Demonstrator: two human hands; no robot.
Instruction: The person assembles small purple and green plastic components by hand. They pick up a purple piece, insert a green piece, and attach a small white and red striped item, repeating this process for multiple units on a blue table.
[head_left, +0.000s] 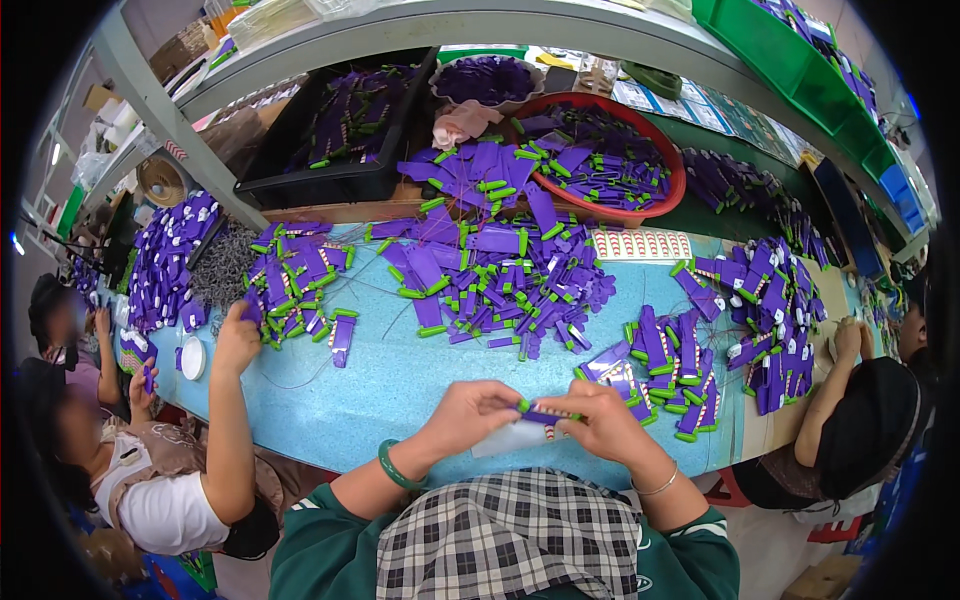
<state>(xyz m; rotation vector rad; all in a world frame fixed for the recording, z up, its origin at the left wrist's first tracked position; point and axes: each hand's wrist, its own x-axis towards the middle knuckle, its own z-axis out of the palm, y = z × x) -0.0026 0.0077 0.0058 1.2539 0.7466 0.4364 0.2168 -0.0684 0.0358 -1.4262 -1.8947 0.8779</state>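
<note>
Over the near edge of the blue bench (pixel 385 390), the person's two hands meet around a small purple strip (pixel 552 411) with green ends. The left hand (pixel 478 415) pinches one end between thumb and fingers, and the right hand (pixel 603 418) closes on the other. Under them lies a translucent white sheet (pixel 508 438). A green bangle (pixel 392 466) circles the left wrist.

Near the right hand is a loose pile of purple-and-green strips (pixel 672 365); beyond the hands spreads a larger central heap (pixel 500 280) of similar parts. Just right of that heap lies a sticker sheet (pixel 642 246) with red marks. Farther back, a red round tub (pixel 677 166) and a black tray (pixel 335 184) hold more pieces. Co-workers sit at either side.
</note>
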